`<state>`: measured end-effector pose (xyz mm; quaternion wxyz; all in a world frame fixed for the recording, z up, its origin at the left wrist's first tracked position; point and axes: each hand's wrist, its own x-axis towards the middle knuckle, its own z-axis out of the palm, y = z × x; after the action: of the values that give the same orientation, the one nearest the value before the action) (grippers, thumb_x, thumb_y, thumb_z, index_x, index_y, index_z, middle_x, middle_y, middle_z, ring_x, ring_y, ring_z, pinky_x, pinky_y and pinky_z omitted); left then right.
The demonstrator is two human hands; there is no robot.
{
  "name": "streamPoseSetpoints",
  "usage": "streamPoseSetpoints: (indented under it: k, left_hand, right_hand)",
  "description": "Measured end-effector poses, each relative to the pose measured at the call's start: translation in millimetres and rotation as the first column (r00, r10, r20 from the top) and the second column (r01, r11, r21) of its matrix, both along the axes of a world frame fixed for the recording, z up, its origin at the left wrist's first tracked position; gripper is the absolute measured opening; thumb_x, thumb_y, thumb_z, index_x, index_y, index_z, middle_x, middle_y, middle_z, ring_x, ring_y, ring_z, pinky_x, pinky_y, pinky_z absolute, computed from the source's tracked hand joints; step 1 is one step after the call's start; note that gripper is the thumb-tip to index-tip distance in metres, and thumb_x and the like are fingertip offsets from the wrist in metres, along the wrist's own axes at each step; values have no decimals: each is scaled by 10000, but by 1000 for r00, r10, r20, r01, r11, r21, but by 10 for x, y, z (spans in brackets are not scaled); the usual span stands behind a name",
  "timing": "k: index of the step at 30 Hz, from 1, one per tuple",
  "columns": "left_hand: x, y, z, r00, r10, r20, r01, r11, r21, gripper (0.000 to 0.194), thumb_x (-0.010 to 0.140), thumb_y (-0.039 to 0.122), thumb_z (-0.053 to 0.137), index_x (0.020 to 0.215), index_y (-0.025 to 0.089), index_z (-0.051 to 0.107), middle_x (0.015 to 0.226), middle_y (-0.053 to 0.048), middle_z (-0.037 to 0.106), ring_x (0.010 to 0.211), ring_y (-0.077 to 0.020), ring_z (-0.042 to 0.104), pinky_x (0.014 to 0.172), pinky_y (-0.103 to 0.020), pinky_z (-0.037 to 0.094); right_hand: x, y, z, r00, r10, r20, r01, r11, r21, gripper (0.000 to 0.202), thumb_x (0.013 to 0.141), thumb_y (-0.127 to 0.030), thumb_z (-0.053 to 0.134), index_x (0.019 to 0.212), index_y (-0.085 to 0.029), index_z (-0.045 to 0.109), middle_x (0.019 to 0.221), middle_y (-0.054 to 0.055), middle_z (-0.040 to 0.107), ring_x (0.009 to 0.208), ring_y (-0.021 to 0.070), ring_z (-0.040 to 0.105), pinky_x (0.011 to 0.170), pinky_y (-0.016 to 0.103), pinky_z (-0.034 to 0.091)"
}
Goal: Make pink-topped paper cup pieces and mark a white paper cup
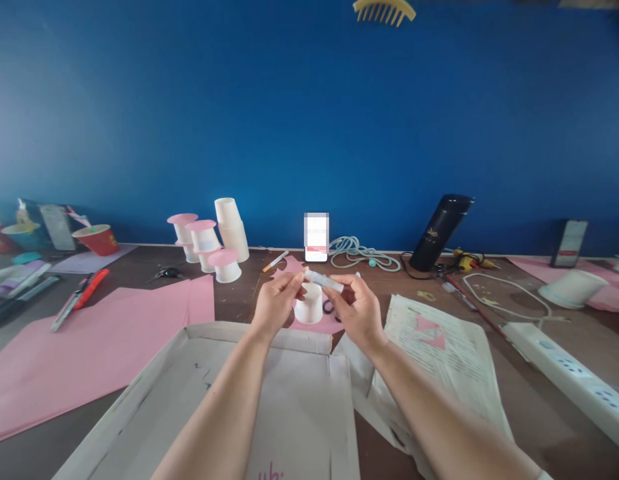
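The single view looks from the person's head, facing forward and down across a brown desktop (522, 400) to a blue wall (309, 120) that fills the upper half. A white cardboard tray (159, 393) lies nearest, cut by the bottom edge; the left hand (277, 297) and right hand (359, 310) come just below centre. The wide field takes in a red paper cup (102, 241) far left and a white power strip (564, 373) far right.

On the counter (544, 420), pink paper (134, 340) is spread left of the hands (275, 300); a power strip (554, 357) is placed right.
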<state>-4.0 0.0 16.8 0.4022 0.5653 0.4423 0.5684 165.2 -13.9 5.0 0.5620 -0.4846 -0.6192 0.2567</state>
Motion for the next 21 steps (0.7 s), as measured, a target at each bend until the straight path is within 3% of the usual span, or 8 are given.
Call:
streamPoseSetpoints:
  k: [6, 10, 13, 18, 21]
  left_hand:
    - [128, -57, 22, 999, -25, -38, 29, 994, 106, 365, 774, 297, 677, 1136, 253, 681, 1030, -35, 681, 858, -167, 627, 779, -251, 468]
    - [150, -61, 12, 996, -28, 80, 21, 996, 82, 434, 775, 287, 674, 1205, 244, 628, 1056, -52, 686, 867, -175, 642, 769, -268, 492]
    - [149, -78, 12, 993, -41, 111, 27, 992, 123, 382, 799, 278, 646, 1177, 225, 626, 998, -62, 694, 800, -168, 656, 721, -272, 506]
    - [125, -100, -10, 998, 61, -28, -52, 966, 252, 237, 839, 272, 596, 1052, 213, 679, 877, -47, 705, 754, -158, 656, 694, -252, 502]
    - [101, -110, -1, 971, 167, -169, -75, 892, 446, 221, 845, 216, 574, 1037, 219, 684, 972, -42, 704, 806, -152, 649, 728, -256, 508]
  right_hand:
    - [11, 15, 49, 998, -28, -64, 23, 996, -83, 349, 748, -504, 669, 961, -230, 632, 614, -15, 602, 474, 122, 528, 435, 243, 397]
    - [-12, 6, 91, 983, 39, -182, -59, 993, -105, 356, 747, -496, 674, 960, -216, 620, 547, -48, 544, 419, 99, 484, 399, 227, 360]
    - [-24, 10, 111, 957, 90, -274, -128, 984, -123, 357, 741, -481, 687, 952, -202, 614, 533, -63, 524, 392, 71, 435, 381, 208, 330]
    - [12, 64, 64, 909, 158, -387, -225, 965, -136, 336, 740, -432, 712, 977, -208, 632, 529, -74, 508, 402, 51, 414, 396, 184, 311]
    - [65, 122, 6, 880, 217, -422, -298, 945, -136, 346, 726, -415, 731, 997, -219, 644, 547, -68, 514, 426, 61, 429, 402, 190, 309]
